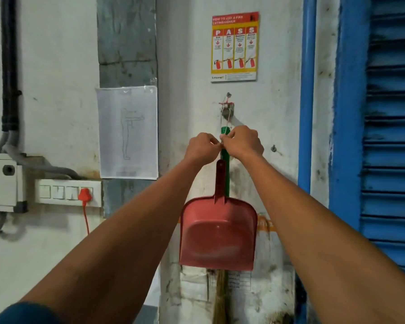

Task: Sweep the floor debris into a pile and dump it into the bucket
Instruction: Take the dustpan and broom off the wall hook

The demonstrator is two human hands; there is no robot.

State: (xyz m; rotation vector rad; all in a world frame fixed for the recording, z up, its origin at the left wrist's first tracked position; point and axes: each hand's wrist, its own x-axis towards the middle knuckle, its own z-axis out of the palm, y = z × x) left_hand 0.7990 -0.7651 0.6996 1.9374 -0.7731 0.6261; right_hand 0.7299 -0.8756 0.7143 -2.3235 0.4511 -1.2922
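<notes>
A red dustpan point(218, 232) hangs flat against the white wall, handle upward. Behind it hangs a broom with a green handle point(225, 181); its straw bristles point(221, 295) show below the pan. A thin string runs from the wall hook point(226, 108) down to the handle top. My left hand point(202, 147) and my right hand point(242, 142) meet at the top of the green handle, fingers curled and pinching the string there. No bucket or floor debris is in view.
A fire-extinguisher poster point(234, 46) is above the hook. A paper sheet point(128, 132) is taped on the grey column at left. A switch panel with an orange plug point(84, 195) sits at lower left. A blue louvred shutter point(391, 136) fills the right side.
</notes>
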